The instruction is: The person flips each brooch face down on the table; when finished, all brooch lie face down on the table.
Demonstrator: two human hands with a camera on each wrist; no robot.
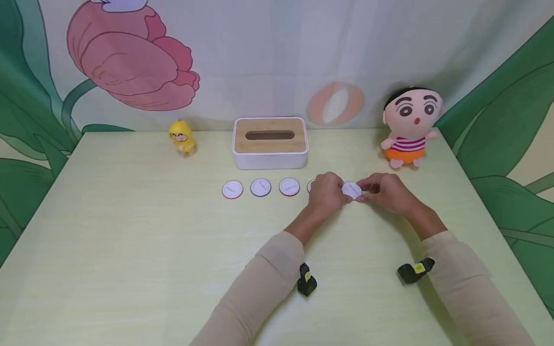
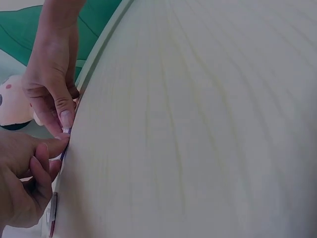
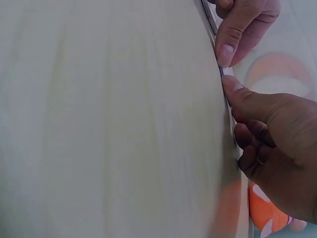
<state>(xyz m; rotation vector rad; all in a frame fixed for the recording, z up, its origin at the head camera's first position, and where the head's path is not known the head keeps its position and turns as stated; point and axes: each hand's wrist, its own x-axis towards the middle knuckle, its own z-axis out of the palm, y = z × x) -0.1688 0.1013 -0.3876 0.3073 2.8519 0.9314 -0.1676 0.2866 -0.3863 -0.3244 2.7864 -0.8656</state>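
Observation:
A round white disc [image 1: 352, 191] with a thin dark mark on its face lies between both hands at the right end of a row. My left hand [image 1: 326, 193] pinches its left edge, while my right hand [image 1: 386, 193] pinches the right edge with thumb and fingers. In both wrist views the thumbs meet close together at the disc's thin edge, near the tabletop. Similar discs continue the row leftward: a red-rimmed one [image 1: 289, 187], a dark-rimmed one [image 1: 260, 187] and another red-rimmed one [image 1: 232, 189]. One more disc [image 1: 309, 185] is mostly hidden behind my left hand.
Behind the row stands a white tissue box [image 1: 270, 161] with a wooden lid. A small yellow figure [image 1: 182, 137] is at the back left of the pale table [image 1: 130, 240]. At the back right sits a plush doll [image 1: 409, 127] in orange shorts. A printed curtain hangs behind.

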